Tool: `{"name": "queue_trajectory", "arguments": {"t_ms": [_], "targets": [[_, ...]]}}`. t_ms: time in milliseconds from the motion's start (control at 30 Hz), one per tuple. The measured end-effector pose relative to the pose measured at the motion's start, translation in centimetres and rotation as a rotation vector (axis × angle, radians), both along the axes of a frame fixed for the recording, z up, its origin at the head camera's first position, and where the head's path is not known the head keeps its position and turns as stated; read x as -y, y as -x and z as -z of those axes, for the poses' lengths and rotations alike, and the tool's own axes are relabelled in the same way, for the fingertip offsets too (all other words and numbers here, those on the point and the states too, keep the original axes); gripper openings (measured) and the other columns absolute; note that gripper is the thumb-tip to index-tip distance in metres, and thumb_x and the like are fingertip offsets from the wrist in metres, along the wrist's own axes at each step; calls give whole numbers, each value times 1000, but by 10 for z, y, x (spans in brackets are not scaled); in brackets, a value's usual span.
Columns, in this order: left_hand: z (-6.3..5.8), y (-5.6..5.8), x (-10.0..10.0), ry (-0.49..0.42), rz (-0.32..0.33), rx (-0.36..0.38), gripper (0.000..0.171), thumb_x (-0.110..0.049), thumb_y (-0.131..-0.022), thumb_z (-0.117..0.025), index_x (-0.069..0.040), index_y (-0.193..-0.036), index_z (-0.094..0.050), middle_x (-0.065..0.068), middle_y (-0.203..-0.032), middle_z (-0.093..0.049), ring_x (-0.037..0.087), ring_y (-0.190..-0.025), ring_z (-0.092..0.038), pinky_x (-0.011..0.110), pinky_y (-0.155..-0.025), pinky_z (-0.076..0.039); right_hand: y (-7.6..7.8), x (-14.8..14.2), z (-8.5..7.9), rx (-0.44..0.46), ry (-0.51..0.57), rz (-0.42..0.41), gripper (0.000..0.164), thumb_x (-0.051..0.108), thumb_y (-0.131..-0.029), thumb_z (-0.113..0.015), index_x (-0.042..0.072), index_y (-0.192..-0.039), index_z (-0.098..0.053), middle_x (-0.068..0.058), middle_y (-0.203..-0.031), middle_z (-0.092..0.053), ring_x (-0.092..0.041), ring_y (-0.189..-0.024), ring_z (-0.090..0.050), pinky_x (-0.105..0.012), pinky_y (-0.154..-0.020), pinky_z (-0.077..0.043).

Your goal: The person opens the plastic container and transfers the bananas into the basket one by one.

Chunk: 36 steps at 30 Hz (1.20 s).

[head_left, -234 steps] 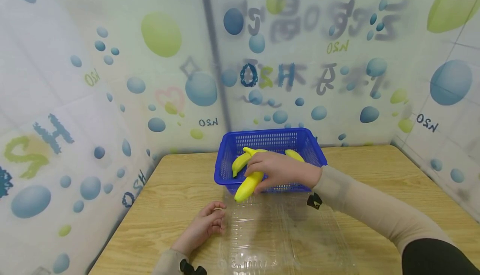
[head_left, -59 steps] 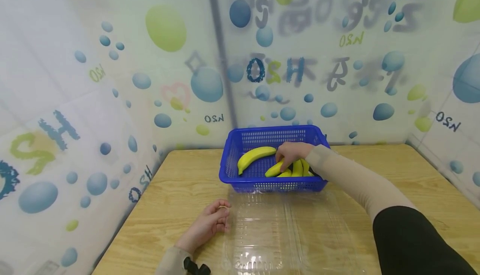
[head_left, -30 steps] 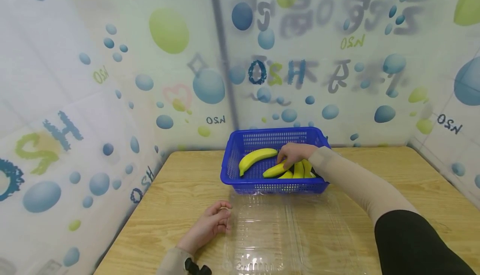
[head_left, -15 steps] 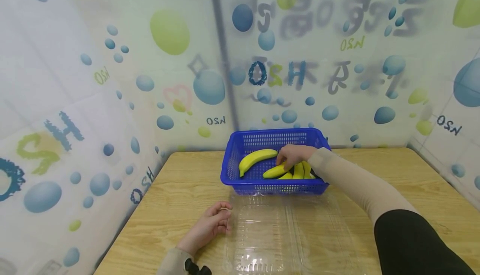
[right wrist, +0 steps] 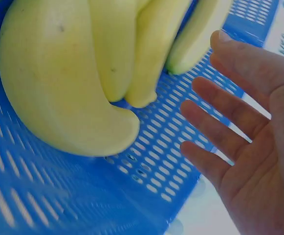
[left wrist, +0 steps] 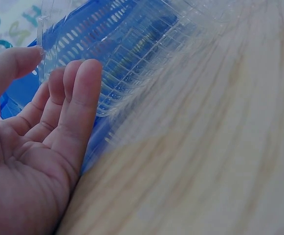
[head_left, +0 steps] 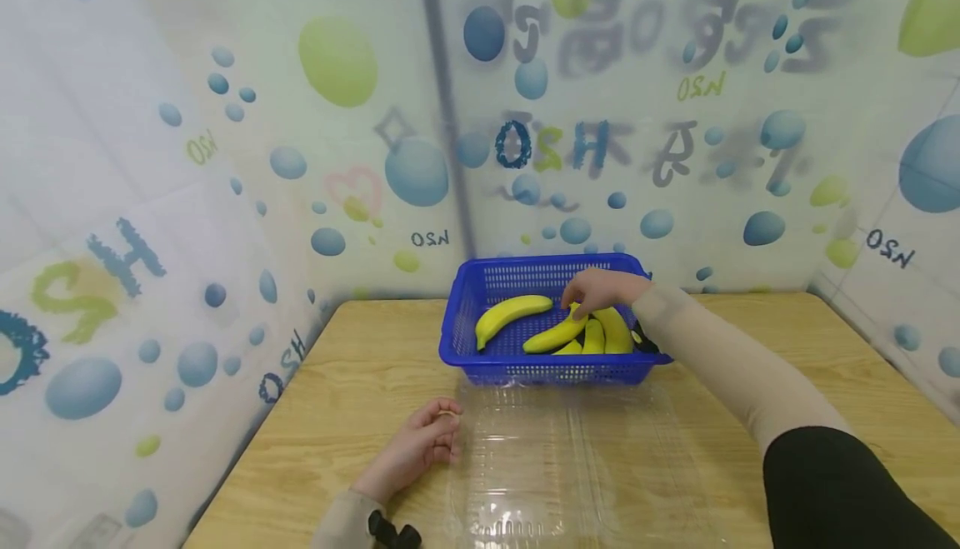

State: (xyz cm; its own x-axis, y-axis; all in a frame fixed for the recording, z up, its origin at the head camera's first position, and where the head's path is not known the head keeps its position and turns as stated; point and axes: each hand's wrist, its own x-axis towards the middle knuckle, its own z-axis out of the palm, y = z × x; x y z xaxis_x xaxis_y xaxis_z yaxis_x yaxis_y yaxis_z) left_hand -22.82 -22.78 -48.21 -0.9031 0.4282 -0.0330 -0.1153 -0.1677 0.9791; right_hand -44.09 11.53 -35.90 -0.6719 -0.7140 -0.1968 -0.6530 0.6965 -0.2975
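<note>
In the head view, my right hand (head_left: 603,286) is over the right half of a blue plastic basket (head_left: 551,371). Its fingers are spread and hold nothing, as the right wrist view shows; bananas (right wrist: 68,83) lie just beside them. One yellow banana (head_left: 555,336) slants below the fingertips, against several others (head_left: 617,332) bunched at the right. Another banana (head_left: 513,316) lies apart in the basket's left half. My left hand (head_left: 412,453) holds the left edge of a clear plastic clamshell container (left wrist: 137,51) lightly between thumb and fingers.
The clear container lies opened out on the wooden table (head_left: 367,357), directly in front of the basket. Behind the table and at both sides hang pale curtains (head_left: 360,216) printed with blue and green drops.
Earlier my right hand carried a banana over the basket's front left, then gripped one at the right group. Now it has let go and risen slightly. My left hand stays put.
</note>
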Motion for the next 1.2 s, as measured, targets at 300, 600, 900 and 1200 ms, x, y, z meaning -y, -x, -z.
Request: {"name": "queue_trajectory", "arguments": {"t_ms": [300,600,900,1200], "targets": [[-1,0,-1,-1,-2,-3,16,-6,-98,-50,-6,-113,-46,3,-79,-56,12,-68,-58,28,-66,-54,-8,-24,-23,-45,63,31,34,23,-93,-64,3,-121,-66,-11,-118,-66,-29,-107,-62,-43,-89,-52],[-3,0,-1,2,0,-5,15,-7,-98,-49,-6,-113,-46,1,-80,-56,11,-69,-58,28,-66,-54,-16,-50,-33,-52,134,126,31,25,-95,-63,5,-118,-67,-10,-116,-66,-29,-107,-61,-47,-92,-49],[-3,0,-2,8,-4,6,15,-7,-97,-51,-8,-111,-47,3,-79,-55,11,-68,-58,29,-67,-55,-27,-87,-29,-122,313,274,35,27,-96,-62,1,-118,-66,-15,-115,-66,-34,-106,-60,-51,-89,-49],[-7,-2,0,25,-23,31,21,-11,-99,-50,-1,-116,-45,4,-81,-55,12,-69,-58,30,-68,-55,-34,-132,-6,-171,466,373,35,25,-97,-59,-4,-115,-65,-19,-110,-67,-37,-103,-60,-53,-87,-49]]}}
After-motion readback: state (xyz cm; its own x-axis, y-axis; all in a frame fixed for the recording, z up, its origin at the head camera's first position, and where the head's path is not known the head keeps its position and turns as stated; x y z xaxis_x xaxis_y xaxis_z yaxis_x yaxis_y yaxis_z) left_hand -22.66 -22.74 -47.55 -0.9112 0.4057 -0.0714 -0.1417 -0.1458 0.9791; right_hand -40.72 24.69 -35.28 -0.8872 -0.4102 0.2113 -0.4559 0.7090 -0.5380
